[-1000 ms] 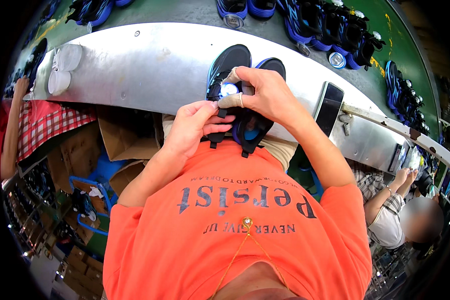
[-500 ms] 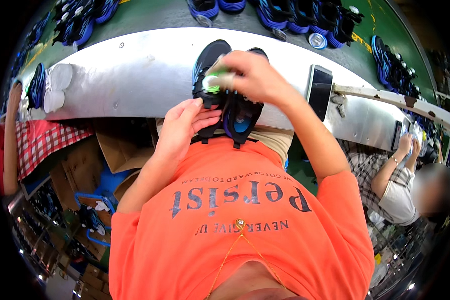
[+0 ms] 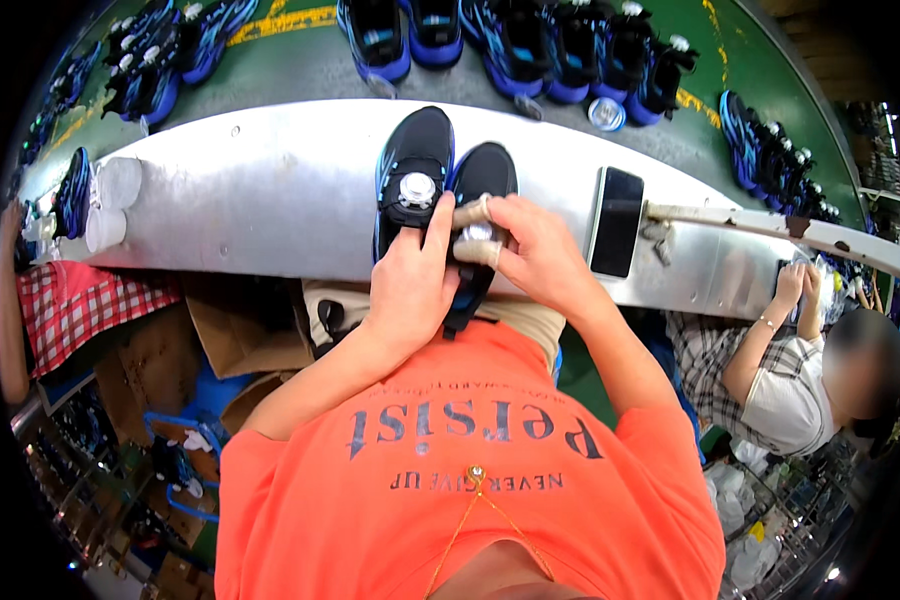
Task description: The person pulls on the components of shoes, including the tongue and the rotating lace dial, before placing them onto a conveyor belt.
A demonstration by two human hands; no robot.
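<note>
The right hand [image 3: 542,248], the nearer one, has thumb and finger closed around the right shoe's [image 3: 487,170] pale dial [image 3: 478,232], left of its palm; the left hand [image 3: 410,282] half-curls over the left shoe [image 3: 416,138], any grip hidden. Both shoes point toes-far on the table [image 3: 270,200].

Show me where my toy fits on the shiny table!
On the metal table, a wide bare patch lies between the white containers and left shoe; a smaller one between the right shoe and phone. The middle is crowded: left hand and right hand are at the shoes.
</note>
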